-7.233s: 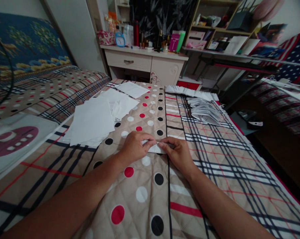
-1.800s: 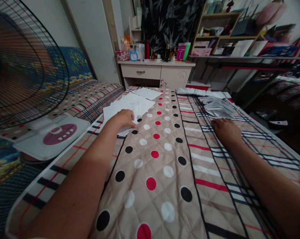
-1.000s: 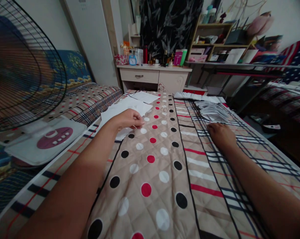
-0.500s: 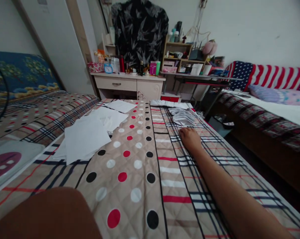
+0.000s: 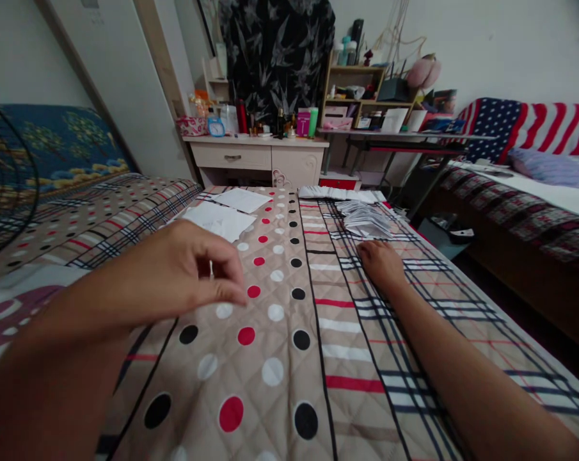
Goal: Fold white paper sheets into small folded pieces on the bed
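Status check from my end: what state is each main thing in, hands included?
Left hand: raised, fingers curled; grip unclear.
Right hand: on the bedspread, fingers curled.
Loose papers: flat, overlapping, partly hidden.
Folded papers: fanned out in a row.
Bedspread: spread out, slightly wrinkled.
Dresser drawer: closed.
Cabinet door: closed.
Green tube: upright.
Blue clock: upright.

Dim, flat light; soft shadows; slight blur; edges stretched.
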Demonstrator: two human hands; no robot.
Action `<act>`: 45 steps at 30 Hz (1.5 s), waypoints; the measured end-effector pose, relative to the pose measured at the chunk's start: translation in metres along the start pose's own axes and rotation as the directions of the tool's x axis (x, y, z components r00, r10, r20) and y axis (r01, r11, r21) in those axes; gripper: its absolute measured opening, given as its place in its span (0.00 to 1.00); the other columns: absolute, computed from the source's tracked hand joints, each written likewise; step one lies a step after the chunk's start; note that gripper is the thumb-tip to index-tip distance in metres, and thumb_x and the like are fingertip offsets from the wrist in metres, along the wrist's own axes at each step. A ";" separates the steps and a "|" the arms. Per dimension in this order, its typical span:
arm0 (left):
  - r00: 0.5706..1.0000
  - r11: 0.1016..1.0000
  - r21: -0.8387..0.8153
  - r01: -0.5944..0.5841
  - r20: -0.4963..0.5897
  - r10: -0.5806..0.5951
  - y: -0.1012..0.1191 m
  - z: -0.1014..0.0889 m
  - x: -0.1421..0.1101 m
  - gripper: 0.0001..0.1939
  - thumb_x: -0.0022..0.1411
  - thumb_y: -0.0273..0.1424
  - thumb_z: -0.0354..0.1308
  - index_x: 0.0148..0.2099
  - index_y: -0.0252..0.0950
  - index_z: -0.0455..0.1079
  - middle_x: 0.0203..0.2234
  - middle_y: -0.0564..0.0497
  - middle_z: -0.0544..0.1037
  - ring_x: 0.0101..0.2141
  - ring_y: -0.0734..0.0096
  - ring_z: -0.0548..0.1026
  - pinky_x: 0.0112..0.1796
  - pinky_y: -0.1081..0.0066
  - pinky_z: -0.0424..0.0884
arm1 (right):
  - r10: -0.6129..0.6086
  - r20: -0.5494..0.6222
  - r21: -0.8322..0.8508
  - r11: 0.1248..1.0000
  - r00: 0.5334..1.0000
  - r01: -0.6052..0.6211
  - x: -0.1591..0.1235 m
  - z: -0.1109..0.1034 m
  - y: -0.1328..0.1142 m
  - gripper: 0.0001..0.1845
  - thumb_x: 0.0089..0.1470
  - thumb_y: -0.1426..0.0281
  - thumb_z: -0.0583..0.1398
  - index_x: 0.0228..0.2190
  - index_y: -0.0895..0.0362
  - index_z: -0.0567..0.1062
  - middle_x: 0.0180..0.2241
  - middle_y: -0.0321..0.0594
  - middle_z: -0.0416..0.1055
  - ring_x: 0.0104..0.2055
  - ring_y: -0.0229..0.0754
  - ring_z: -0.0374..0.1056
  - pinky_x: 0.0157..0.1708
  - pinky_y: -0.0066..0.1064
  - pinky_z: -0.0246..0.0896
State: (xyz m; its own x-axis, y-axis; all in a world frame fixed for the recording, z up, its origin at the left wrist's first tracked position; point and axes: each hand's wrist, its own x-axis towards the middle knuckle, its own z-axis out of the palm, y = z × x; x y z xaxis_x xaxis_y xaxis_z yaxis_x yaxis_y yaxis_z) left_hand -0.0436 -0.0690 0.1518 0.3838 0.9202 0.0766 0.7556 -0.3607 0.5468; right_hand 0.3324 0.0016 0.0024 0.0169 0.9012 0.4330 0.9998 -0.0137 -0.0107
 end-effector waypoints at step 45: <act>0.470 0.874 -0.426 -0.234 -0.836 -0.281 -0.051 0.009 0.048 0.12 0.60 0.39 0.58 0.37 0.35 0.71 0.34 0.55 0.78 0.38 0.71 0.76 0.33 0.73 0.69 | -0.002 -0.031 0.139 0.990 1.000 0.007 0.002 0.004 0.007 0.17 0.60 0.67 0.52 0.40 0.61 0.78 0.42 0.50 0.76 0.44 0.50 0.69 0.44 0.37 0.59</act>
State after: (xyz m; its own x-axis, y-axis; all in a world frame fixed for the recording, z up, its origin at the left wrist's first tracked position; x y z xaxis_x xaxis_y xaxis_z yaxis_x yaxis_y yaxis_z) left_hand -0.0590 -0.0076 0.1196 -0.4760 0.6616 0.5794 0.3449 -0.4656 0.8150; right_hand 0.3397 0.0055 -0.0004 0.0146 0.8874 0.4607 0.9897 0.0527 -0.1329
